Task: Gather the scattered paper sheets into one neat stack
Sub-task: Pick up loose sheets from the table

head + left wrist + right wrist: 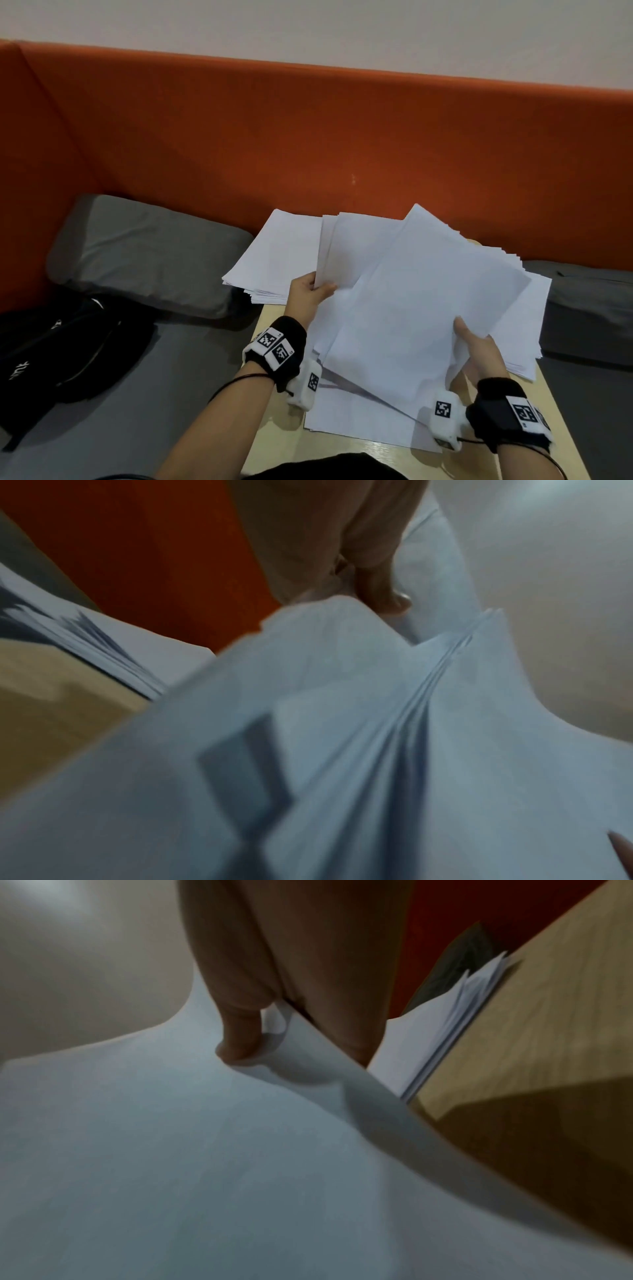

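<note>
On a small pale wood-grain table, pushed up against an orange upholstered bench back, white paper is everywhere. Grey seat cushions flank the table, soft and matte, and a black bag slumps on the seat to the left. Above the orange fabric, a plain off-white wall.

Left hand is up off the table, thumb clamped over the lower corner of a lifted sheaf of sheets, fingers behind. Right hand pinches the near edge of another raised bundle, thumb on top and fingers beneath; the right wrist view shows the thumb pressing a shallow dent into the smooth sheet. That bundle fans wide and tilts up towards the bench back, overlapping the left one.

Below them, loose sheets lie flat on the table, corners askew. A thicker pile sits at the far left edge of the table, edges ragged, overhanging towards the cushion. More sheets spread at the right. Black wrist bands with square printed markers wrap both wrists.
</note>
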`<action>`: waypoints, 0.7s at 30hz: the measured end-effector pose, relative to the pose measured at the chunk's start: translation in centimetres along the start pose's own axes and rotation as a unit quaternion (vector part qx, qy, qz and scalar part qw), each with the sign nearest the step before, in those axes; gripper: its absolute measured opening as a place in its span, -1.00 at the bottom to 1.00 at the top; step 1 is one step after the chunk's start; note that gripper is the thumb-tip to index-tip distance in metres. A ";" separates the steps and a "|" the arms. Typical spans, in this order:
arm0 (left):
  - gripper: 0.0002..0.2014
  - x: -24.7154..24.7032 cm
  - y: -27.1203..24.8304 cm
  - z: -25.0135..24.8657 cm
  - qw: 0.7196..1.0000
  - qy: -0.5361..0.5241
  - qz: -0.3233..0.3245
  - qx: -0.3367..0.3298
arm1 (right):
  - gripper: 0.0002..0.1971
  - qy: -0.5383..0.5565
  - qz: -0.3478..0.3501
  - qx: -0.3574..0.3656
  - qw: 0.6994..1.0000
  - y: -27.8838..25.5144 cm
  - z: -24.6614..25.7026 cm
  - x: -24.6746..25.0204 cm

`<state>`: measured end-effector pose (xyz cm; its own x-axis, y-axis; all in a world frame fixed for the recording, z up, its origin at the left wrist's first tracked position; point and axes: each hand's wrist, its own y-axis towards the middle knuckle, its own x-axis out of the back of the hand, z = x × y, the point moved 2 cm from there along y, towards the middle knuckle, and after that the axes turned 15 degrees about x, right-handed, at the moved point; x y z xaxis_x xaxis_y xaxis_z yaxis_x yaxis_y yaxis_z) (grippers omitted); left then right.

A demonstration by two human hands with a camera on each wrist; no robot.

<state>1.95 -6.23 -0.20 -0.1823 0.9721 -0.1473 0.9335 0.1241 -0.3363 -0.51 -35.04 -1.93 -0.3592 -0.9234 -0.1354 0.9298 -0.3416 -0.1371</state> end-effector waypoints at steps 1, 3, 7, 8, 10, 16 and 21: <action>-0.81 -0.1 -0.2 -0.5 1.000 -0.008 0.002 -0.002 | -0.61 0.002 0.012 0.010 1.000 0.1 0.2 -0.3; -0.78 -0.3 -0.6 -1.0 1.000 -0.022 0.006 0.002 | -0.46 0.006 0.036 0.027 0.999 0.4 0.5 -0.7; -0.70 -1.7 -1.7 -1.4 0.999 0.027 0.046 -0.006 | -0.55 -0.027 0.078 0.059 0.995 0.5 1.2 -2.6; -0.66 -2.3 -1.9 -1.4 0.996 0.066 0.057 -0.010 | -0.58 -0.055 0.081 0.074 0.992 0.7 1.4 -3.2; -0.68 -2.9 -2.3 -1.9 0.993 0.104 0.050 -0.019 | -0.57 -0.103 0.092 0.125 0.982 0.6 2.3 -4.5; -0.91 -2.2 -3.7 -6.5 0.997 0.015 0.034 -0.070 | -0.75 -0.026 0.075 0.251 0.965 -1.5 8.4 -6.1; -0.74 -2.0 -4.2 -8.1 0.991 -0.006 0.032 -0.133 | -0.68 -0.010 0.143 0.275 0.951 -3.0 11.0 -7.7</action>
<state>0.86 -7.06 9.09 -0.1223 0.9774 -0.1722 0.9913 0.1119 -0.0687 0.38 -28.84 10.30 -0.0888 -0.9936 -0.0699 0.8925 -0.1105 0.4374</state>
